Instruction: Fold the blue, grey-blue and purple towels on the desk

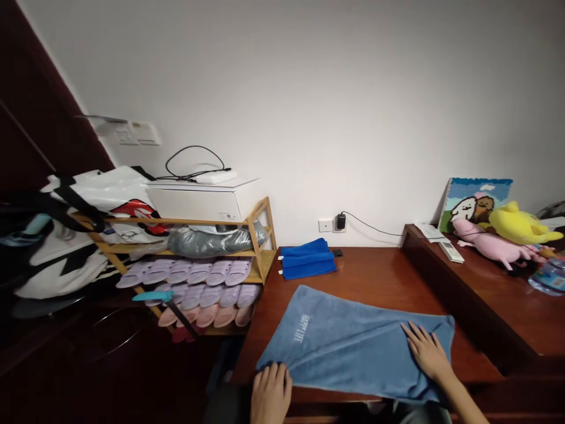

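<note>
A blue-grey towel (348,338) with white lettering lies spread over the front of the brown wooden table (379,271), with creases running across it and its near edge at the table's front. At its near left corner, my left hand (271,388) rests with fingers bent and close together; whether cloth is pinched beneath them is hidden. My right hand (426,350) lies flat on the towel's right part, fingers spread. Behind the towel sit folded bright blue cloths (308,259), touched by neither hand.
Left of the table stands a wooden rack (265,235) with slippers (198,272) and a white box (198,200). A raised ledge (477,288) on the right holds a pink plush toy (494,244), a yellow plush toy (518,224), a remote (451,252) and a bottle (548,277).
</note>
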{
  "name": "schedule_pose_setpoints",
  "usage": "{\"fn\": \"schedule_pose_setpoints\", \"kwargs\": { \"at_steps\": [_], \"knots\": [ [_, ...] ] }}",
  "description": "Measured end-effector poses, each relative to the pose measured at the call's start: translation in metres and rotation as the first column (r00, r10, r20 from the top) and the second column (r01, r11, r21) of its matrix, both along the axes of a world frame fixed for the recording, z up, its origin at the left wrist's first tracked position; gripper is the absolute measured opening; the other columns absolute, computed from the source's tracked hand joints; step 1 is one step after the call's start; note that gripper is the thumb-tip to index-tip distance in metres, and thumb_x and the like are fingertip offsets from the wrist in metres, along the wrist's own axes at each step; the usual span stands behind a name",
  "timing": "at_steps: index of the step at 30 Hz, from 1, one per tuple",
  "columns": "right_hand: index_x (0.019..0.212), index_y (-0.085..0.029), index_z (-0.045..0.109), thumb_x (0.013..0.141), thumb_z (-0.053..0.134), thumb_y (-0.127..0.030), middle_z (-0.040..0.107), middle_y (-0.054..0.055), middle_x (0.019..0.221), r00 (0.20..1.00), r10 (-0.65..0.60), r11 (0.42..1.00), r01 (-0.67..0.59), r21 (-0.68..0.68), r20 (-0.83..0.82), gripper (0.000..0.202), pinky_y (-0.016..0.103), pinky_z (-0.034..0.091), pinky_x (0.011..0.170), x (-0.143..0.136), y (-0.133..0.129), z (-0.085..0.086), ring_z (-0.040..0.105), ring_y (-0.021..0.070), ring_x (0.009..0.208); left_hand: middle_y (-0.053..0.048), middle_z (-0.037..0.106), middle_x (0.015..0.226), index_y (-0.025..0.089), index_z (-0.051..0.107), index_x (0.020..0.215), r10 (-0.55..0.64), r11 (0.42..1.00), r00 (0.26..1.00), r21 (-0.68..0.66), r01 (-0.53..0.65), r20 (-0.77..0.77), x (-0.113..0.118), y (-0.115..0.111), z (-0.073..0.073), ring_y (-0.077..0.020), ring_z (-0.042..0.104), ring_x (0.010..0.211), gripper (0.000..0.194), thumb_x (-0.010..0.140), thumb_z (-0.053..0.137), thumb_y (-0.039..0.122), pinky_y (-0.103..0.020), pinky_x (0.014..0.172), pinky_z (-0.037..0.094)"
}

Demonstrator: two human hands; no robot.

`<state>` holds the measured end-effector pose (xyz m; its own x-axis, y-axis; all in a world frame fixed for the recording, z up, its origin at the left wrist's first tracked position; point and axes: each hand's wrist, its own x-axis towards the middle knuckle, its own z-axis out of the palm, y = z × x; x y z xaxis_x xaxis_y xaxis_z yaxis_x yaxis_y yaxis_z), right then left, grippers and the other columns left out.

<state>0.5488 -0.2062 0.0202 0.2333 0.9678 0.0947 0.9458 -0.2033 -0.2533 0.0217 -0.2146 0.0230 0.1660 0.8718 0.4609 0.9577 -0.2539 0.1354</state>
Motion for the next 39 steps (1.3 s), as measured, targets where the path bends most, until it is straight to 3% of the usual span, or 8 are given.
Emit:
{"fn": "schedule_pose_setpoints", "kwargs": {
  "at_steps": [5, 10, 15, 19, 23, 27, 32, 39],
  "knots": [
    [0.158, -0.034, 0.059, 0.09, 0.041, -0.019, 0.055, 0.006, 0.165, 0.947, 0.309, 0.949, -0.301, -0.097, 0.09, 0.072, 0.063, 0.036, 0.129, -0.048, 0.025, 0.017, 0.047, 0.0305, 0.157, -0.006, 0.077, 0.078, 0.028, 0.076, 0.087, -0.008, 0.999, 1.0, -0.053, 0.008, 0.002, -0.014, 0.021, 0.021, -0.0275, 0.073, 0.083, 0.038, 0.104, 0.043, 0.026, -0.042, 0.086, 0.052],
    [0.162, -0.026, 0.054, 0.089, 0.039, -0.007, 0.054, 0.009, 0.166, 0.898, 0.411, 0.911, -0.411, -0.037, 0.158, 0.077, 0.056, 0.034, 0.131, -0.093, 0.013, 0.017, 0.047, 0.0271, 0.157, -0.011, 0.076, 0.138, 0.025, 0.075, 0.13, -0.235, 0.961, 0.964, -0.121, 0.25, 0.12, 0.016, 0.107, 0.049, -0.0271, 0.066, 0.131, 0.043, 0.105, 0.041, 0.032, -0.045, 0.114, 0.049],
    [0.161, -0.027, 0.056, 0.103, 0.033, -0.026, 0.054, 0.009, 0.167, 0.961, 0.239, 0.971, -0.236, -0.037, 0.138, 0.062, 0.053, 0.041, 0.127, -0.046, -0.019, -0.002, 0.052, 0.0277, 0.153, -0.008, 0.056, 0.166, 0.028, 0.063, 0.153, -0.215, 0.924, 0.973, -0.307, 0.23, 0.081, 0.017, 0.168, 0.025, -0.031, 0.045, 0.157, 0.055, 0.103, 0.046, 0.044, -0.054, 0.129, 0.035],
    [0.157, -0.028, 0.061, 0.105, 0.032, -0.034, 0.054, 0.009, 0.166, 0.988, -0.028, 0.998, 0.035, -0.044, 0.153, 0.059, 0.055, 0.04, 0.127, 0.014, -0.039, 0.0, 0.05, 0.0299, 0.155, -0.012, 0.052, 0.169, 0.027, 0.058, 0.158, -0.039, 0.959, 0.998, -0.278, 0.051, 0.046, 0.003, 0.175, 0.001, -0.0349, 0.041, 0.16, 0.062, 0.104, 0.043, 0.053, -0.06, 0.13, 0.03],
    [0.156, -0.025, 0.062, 0.102, 0.035, -0.03, 0.054, 0.011, 0.167, 0.977, -0.17, 0.979, 0.182, -0.086, 0.131, 0.06, 0.052, 0.048, 0.12, 0.033, -0.044, 0.009, 0.052, 0.0312, 0.152, -0.015, 0.051, 0.169, 0.023, 0.056, 0.159, 0.066, 0.956, 0.998, -0.287, -0.064, -0.005, 0.001, 0.164, -0.001, -0.0371, 0.04, 0.16, 0.065, 0.103, 0.043, 0.053, -0.06, 0.13, 0.028],
    [0.156, -0.021, 0.061, 0.093, 0.043, -0.026, 0.053, 0.013, 0.167, 0.97, -0.229, 0.969, 0.235, -0.073, 0.088, 0.066, 0.044, 0.055, 0.112, 0.025, -0.046, 0.004, 0.059, 0.0314, 0.146, -0.014, 0.059, 0.162, 0.022, 0.06, 0.155, 0.1, 0.966, 0.993, -0.235, -0.11, -0.055, -0.008, 0.153, 0.011, -0.038, 0.048, 0.152, 0.06, 0.103, 0.045, 0.049, -0.057, 0.126, 0.035],
    [0.153, -0.024, 0.064, 0.1, 0.032, -0.043, 0.058, 0.012, 0.163, 0.955, -0.262, 0.965, 0.258, 0.046, 0.139, 0.065, 0.054, 0.047, 0.121, 0.002, -0.031, -0.011, 0.053, 0.0347, 0.151, -0.017, 0.072, 0.141, 0.017, 0.071, 0.138, 0.064, 0.987, 0.997, -0.143, -0.071, -0.052, -0.026, 0.154, 0.025, -0.0329, 0.064, 0.131, 0.053, 0.107, 0.037, 0.042, -0.047, 0.115, 0.048],
    [0.17, -0.034, 0.038, 0.105, 0.023, -0.051, 0.034, 0.003, 0.179, 0.964, -0.23, 0.961, 0.246, -0.126, 0.133, 0.069, 0.066, 0.025, 0.13, -0.047, 0.029, -0.015, 0.032, 0.0361, 0.164, -0.012, 0.054, 0.168, 0.025, 0.059, 0.158, 0.035, 0.967, 0.998, -0.251, -0.047, -0.053, -0.02, 0.184, 0.009, -0.0351, 0.045, 0.157, 0.06, 0.102, 0.048, 0.043, -0.057, 0.13, 0.034]
  ]
}}
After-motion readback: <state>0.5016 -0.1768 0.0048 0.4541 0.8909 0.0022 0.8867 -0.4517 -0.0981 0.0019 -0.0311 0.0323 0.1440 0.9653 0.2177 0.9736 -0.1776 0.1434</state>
